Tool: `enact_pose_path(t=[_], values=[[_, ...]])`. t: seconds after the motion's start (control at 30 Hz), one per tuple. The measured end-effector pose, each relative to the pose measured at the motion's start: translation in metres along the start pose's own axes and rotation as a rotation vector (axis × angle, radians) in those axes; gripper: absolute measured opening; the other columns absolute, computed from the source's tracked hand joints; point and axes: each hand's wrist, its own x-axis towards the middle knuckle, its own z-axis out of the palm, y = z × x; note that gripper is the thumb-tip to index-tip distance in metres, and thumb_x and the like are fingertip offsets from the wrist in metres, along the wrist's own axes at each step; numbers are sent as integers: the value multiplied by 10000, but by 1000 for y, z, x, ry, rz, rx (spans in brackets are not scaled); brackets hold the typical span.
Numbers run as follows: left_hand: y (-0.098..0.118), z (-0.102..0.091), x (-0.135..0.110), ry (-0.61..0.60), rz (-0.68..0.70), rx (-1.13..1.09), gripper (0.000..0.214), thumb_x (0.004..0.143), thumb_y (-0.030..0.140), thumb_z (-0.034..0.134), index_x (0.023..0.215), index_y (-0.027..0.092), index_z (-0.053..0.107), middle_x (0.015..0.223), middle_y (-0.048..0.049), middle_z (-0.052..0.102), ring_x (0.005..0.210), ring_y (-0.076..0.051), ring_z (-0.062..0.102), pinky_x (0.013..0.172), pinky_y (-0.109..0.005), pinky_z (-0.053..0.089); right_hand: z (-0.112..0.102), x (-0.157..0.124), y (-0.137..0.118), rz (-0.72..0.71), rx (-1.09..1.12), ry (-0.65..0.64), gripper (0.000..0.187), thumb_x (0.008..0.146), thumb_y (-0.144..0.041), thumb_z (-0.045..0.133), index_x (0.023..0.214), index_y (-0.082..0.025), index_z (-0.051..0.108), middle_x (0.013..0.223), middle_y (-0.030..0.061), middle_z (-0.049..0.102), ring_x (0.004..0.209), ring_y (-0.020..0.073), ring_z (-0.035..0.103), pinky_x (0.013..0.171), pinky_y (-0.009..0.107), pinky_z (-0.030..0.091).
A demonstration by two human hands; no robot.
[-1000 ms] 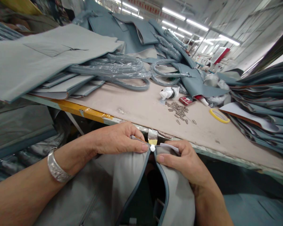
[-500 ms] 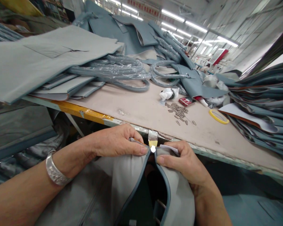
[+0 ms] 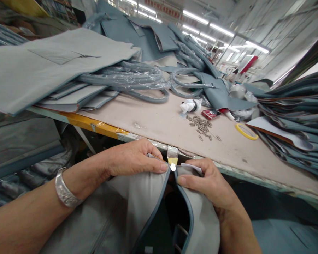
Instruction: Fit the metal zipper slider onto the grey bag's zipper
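A grey bag (image 3: 205, 215) with blue-edged rims hangs below the table's front edge, its mouth parted over a dark inside. My left hand (image 3: 137, 158), a silver bracelet on its wrist, pinches the left rim between thumb and fingers. On the other side my right hand (image 3: 205, 180) is closed on the right rim, a white strip showing by its fingers. Between the two hands the rims come close to a small metal tab (image 3: 173, 166) at the table edge, under a taped clip (image 3: 172, 153). Whether the rims touch the tab I cannot tell.
On the table (image 3: 159, 123) lie small metal pieces (image 3: 202, 125), a red box (image 3: 210, 114), a yellow tape ring (image 3: 246, 131) and grey cord handles in plastic (image 3: 129, 77). Grey panels (image 3: 58, 63) are heaped at left, folded blue-grey pieces (image 3: 304, 116) stacked at right.
My left hand has shifted very slightly to the right with the left rim. The view has moved a little; both hands keep their hold on the bag.
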Motion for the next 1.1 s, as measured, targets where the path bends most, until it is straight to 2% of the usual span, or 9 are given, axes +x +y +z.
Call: enact_pose_path(t=[0.2, 0.5, 0.73, 1.1], values=[[-2, 1, -1, 11, -15, 16, 415, 775, 514, 663, 696, 109, 615, 574, 35, 380, 521, -75, 268, 451, -199, 177, -1, -1, 2, -10, -2, -17, 425, 695, -377, 783, 584, -142, 448, 515, -43, 353, 467, 43, 264, 420, 185, 177], [1, 3, 0, 38, -33, 19, 425, 764, 536, 664, 687, 121, 610, 557, 38, 366, 504, -75, 260, 437, -198, 172, 0, 2, 4, 9, 12, 26, 422, 653, -365, 828, 600, -131, 481, 524, -40, 384, 474, 46, 282, 429, 181, 192], [4, 6, 0, 96, -11, -11, 368, 751, 479, 681, 683, 121, 633, 557, 38, 388, 504, -73, 272, 440, -200, 176, 5, 0, 5, -3, 66, 56, 437, 705, -435, 802, 618, -134, 498, 525, -43, 360, 463, 46, 277, 426, 187, 176], [6, 11, -3, 153, 2, 36, 324, 752, 438, 655, 672, 124, 640, 556, 33, 400, 513, -74, 291, 446, -193, 194, 8, 0, 7, -82, 36, 117, 409, 743, -422, 776, 616, -135, 515, 532, -36, 373, 474, 54, 294, 436, 202, 175]])
